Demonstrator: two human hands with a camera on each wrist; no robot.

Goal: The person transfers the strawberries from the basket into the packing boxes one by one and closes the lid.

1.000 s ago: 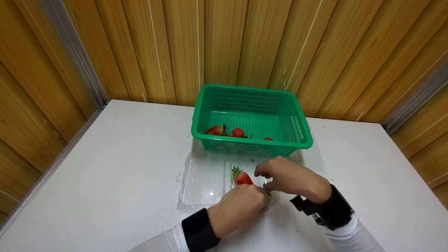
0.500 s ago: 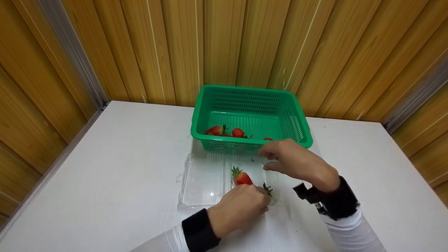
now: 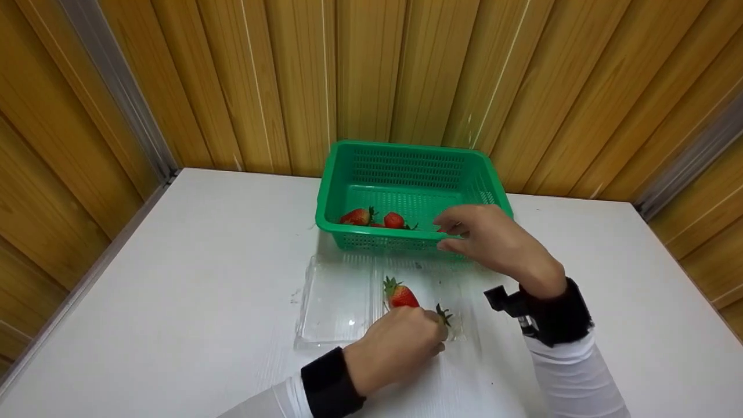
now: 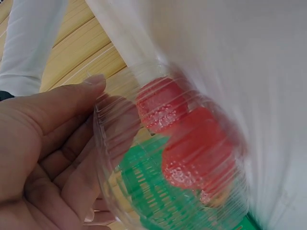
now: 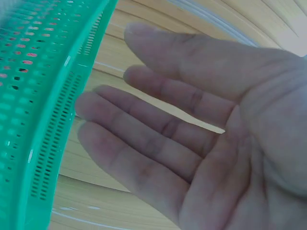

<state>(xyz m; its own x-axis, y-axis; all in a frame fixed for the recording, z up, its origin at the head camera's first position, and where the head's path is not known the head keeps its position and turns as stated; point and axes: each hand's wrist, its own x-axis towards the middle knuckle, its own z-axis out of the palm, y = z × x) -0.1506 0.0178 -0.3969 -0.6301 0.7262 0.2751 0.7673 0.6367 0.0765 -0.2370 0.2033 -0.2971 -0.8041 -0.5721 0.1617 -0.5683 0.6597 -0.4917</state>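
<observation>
In the head view, the left hand (image 3: 399,345) pinched a clear plastic clamshell (image 3: 336,302) with strawberries (image 3: 401,296), lower centre; the right hand (image 3: 500,241), fingers (image 5: 139,167) loosely parted, hovered by the green basket (image 3: 389,241) right of centre.

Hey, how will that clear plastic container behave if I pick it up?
The clear container will probably flex, since its plastic looks thin. The strawberries inside have bare space beside them, so they may roll if it tilts.

Soft light, faint shadows, hazy wrist views.
</observation>
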